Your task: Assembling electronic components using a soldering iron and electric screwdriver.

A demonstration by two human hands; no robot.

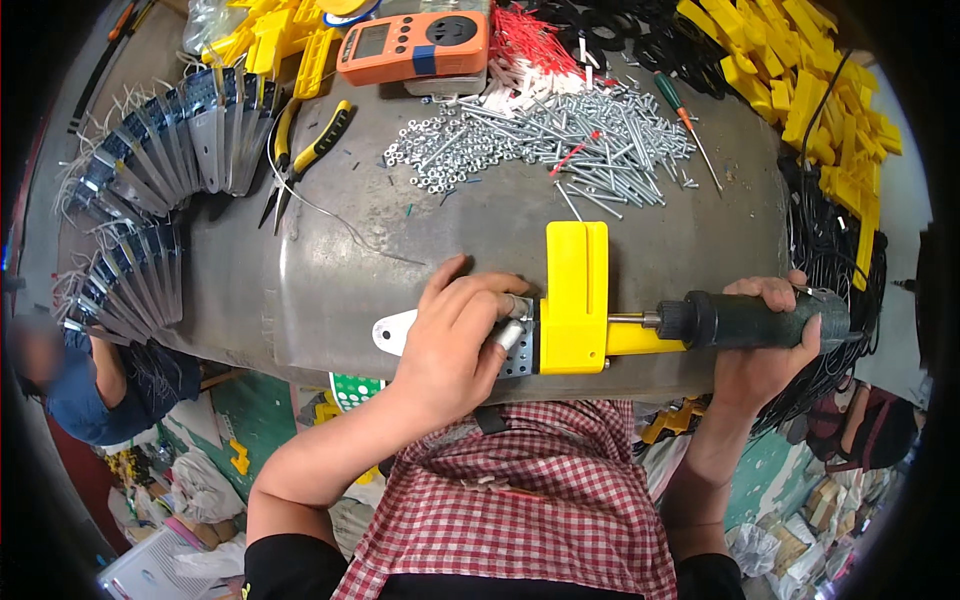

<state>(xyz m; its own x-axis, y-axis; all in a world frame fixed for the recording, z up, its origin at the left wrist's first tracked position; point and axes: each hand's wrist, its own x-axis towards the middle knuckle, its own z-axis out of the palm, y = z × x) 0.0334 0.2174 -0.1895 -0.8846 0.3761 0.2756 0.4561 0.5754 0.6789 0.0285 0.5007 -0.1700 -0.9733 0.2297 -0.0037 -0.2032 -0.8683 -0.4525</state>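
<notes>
My left hand (pixel 450 335) is closed round a flat metal piece with a rounded white end (pixel 392 332) and a perforated section (pixel 519 362). Two of its fingertips carry white wrapping. Joined to the perforated section is a yellow plastic housing (pixel 577 300) with a long slot. My right hand (pixel 765 375) grips a dark electric screwdriver (pixel 725 320), lying nearly level with its bit (pixel 630 318) toward the housing's right side. Whether the bit touches a screw there, I cannot tell. A yellow bar of the housing runs under the bit.
Long screws (pixel 600 130), nuts (pixel 430 155) and red-and-white pieces (pixel 525 50) are heaped behind. Pliers (pixel 300 150), an orange meter (pixel 412 48) and a screwdriver (pixel 690 125) lie around them. Fanned metal pieces (pixel 165 150) stand left; yellow parts (pixel 800 70) and black cables (pixel 820 225) lie right. Another person (pixel 95 385) sits left.
</notes>
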